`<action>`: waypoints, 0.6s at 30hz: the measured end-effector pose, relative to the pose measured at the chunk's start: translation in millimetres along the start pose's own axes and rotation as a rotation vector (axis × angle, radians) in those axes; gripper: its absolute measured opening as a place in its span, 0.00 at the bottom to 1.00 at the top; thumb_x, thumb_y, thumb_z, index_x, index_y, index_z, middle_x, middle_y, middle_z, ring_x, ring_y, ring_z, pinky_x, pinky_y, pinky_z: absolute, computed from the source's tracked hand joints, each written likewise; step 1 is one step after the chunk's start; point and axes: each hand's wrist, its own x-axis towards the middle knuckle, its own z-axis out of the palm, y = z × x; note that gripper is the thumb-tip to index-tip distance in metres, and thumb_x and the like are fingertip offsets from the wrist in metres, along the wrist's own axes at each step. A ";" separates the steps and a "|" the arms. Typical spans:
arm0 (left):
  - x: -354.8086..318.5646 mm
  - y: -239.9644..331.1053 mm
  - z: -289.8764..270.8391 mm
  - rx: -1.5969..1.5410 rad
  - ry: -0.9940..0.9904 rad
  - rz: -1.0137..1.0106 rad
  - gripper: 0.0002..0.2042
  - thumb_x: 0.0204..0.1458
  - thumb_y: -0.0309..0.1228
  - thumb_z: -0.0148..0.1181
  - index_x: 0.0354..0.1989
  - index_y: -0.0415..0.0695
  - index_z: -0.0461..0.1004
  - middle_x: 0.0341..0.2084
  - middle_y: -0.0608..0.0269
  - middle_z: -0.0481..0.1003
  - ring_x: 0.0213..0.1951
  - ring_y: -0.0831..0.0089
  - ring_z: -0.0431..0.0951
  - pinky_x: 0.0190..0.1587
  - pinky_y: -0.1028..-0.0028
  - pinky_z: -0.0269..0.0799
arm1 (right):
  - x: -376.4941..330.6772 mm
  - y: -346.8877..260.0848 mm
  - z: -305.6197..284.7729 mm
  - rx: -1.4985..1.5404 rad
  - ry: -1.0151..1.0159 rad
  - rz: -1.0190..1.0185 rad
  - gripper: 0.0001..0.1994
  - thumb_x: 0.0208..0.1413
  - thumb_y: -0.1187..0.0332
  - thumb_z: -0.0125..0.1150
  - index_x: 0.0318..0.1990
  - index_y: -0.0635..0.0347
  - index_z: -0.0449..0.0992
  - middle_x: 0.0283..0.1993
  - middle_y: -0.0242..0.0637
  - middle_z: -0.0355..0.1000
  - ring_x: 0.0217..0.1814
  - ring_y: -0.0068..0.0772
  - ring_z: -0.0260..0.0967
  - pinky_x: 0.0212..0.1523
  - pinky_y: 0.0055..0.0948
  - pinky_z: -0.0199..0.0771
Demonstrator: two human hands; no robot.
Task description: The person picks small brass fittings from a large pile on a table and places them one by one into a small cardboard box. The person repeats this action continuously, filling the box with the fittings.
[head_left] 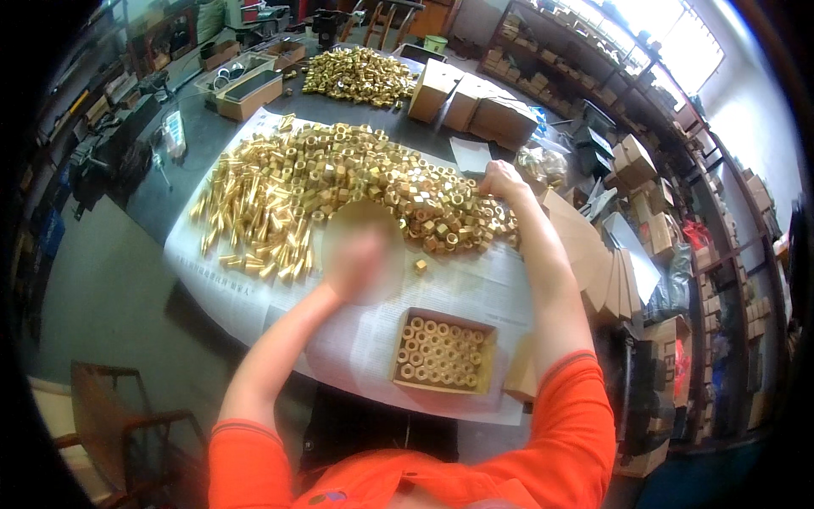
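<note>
A large heap of brass hex nuts (437, 208) spreads over newspaper sheets (339, 343) on the table. Slim tapered brass fittings (254, 212) lie at its left end. My right hand (502, 180) reaches to the heap's far right edge, fingers curled down among the nuts; what they hold is hidden. In front of the heap is my left hand (360, 254), smeared by a blur that hides its fingers. One loose nut (420, 266) sits just right of it. Nearer to me, an open cardboard box (447, 388) holds rows of upright nuts.
Another brass heap (358, 76) lies at the table's far side, beside brown cardboard boxes (487, 110). A white card (471, 156) is just beyond my right hand. Flat cardboard pieces (585, 254) fan out at right. A wooden chair (119, 424) stands at lower left; loaded shelves line the right wall.
</note>
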 end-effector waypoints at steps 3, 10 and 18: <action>12.5 9.3 -8.3 -0.068 0.027 0.020 0.06 0.37 0.29 0.60 0.26 0.45 0.74 0.18 0.63 0.70 0.19 0.69 0.69 0.22 0.71 0.67 | 0.6 0.7 4.6 -0.041 0.061 -0.010 0.14 0.30 0.65 0.63 0.23 0.70 0.76 0.29 0.55 0.73 0.37 0.47 0.74 0.40 0.35 0.74; 20.7 17.8 -22.8 0.007 0.000 -0.019 0.07 0.36 0.29 0.61 0.26 0.45 0.74 0.19 0.62 0.71 0.20 0.67 0.70 0.22 0.69 0.66 | -2.4 -9.7 2.5 0.219 0.055 -0.096 0.12 0.30 0.67 0.63 0.21 0.68 0.76 0.24 0.50 0.73 0.26 0.39 0.74 0.32 0.32 0.75; 11.1 8.0 -3.5 -0.028 -0.020 0.030 0.08 0.35 0.29 0.62 0.27 0.45 0.74 0.20 0.62 0.71 0.20 0.67 0.71 0.22 0.69 0.66 | 22.7 42.9 54.0 0.333 0.185 -0.468 0.04 0.37 0.75 0.55 0.16 0.62 0.67 0.18 0.36 0.67 0.19 0.32 0.60 0.50 0.25 0.69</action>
